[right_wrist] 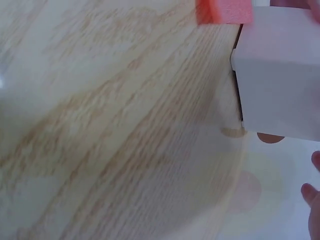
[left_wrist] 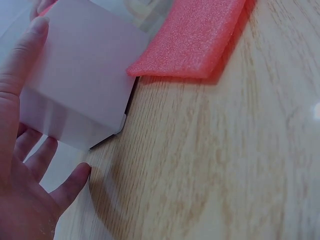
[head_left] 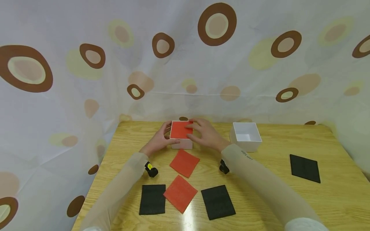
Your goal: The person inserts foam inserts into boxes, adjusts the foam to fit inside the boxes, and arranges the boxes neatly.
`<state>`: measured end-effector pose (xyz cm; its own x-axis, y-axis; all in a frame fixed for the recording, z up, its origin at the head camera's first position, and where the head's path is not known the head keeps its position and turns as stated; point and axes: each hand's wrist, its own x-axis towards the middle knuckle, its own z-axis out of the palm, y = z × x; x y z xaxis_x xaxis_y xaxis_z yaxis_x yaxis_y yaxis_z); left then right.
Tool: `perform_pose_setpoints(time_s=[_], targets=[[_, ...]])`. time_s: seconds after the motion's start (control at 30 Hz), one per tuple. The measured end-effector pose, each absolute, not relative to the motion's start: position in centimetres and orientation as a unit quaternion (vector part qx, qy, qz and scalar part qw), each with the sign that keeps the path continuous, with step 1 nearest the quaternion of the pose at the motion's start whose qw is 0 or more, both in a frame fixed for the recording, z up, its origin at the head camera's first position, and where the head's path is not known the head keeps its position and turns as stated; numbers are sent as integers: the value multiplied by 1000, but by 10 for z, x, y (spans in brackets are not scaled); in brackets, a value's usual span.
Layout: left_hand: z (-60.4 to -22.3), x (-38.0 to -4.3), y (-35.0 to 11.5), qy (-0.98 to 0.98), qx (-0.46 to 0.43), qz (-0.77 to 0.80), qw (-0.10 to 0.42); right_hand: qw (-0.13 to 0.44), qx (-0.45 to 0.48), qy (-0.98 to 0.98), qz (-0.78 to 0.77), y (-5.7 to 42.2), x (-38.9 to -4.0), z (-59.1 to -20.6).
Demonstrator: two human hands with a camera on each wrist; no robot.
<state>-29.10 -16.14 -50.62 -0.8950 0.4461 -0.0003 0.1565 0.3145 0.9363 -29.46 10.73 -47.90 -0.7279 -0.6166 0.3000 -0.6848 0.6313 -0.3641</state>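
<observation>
A white square box (head_left: 182,144) stands at the back of the table with a red foam square (head_left: 180,129) lying flat in its top opening. My left hand (head_left: 161,138) holds the box at its left side, its thumb along the near wall; the left wrist view shows the other fingers round the corner of the box (left_wrist: 85,70). My right hand (head_left: 206,133) is over the box's right edge with fingers spread, their tips on or just above the red foam. In the right wrist view only a few fingertips show beside the box (right_wrist: 280,75).
Two red foam squares (head_left: 184,163) lie in front of the box. Black squares (head_left: 152,199) flank the nearer red one, and another black square (head_left: 305,168) lies far right. A second white box (head_left: 245,137), open-topped, stands right of my right hand. A patterned curtain (head_left: 185,64) hangs behind.
</observation>
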Motion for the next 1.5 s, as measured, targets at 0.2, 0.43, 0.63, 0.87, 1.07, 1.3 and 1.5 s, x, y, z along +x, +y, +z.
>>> perform_pose_setpoints(time_s=[0.2,0.43,0.63,0.87,1.07,1.3,1.5], targets=[[-508,-291,-162,800,184,556,130,25,333,-904,266,103,-296,-477],[-509,-290,-163,801,180,556,131,-48,292,-899,324,97,-298,-470],[-510,-290,-164,804,177,552,134,-54,273,-895,349,93,-293,-467],[-510,-290,-164,801,184,553,135,31,352,-878,324,84,-288,-467],[-511,-291,-164,793,190,562,136,18,391,-878,274,81,-287,-472],[-511,-294,-164,793,193,562,134,28,389,-888,245,82,-286,-472],[-509,-292,-163,792,190,564,136,129,387,-886,222,91,-285,-474]])
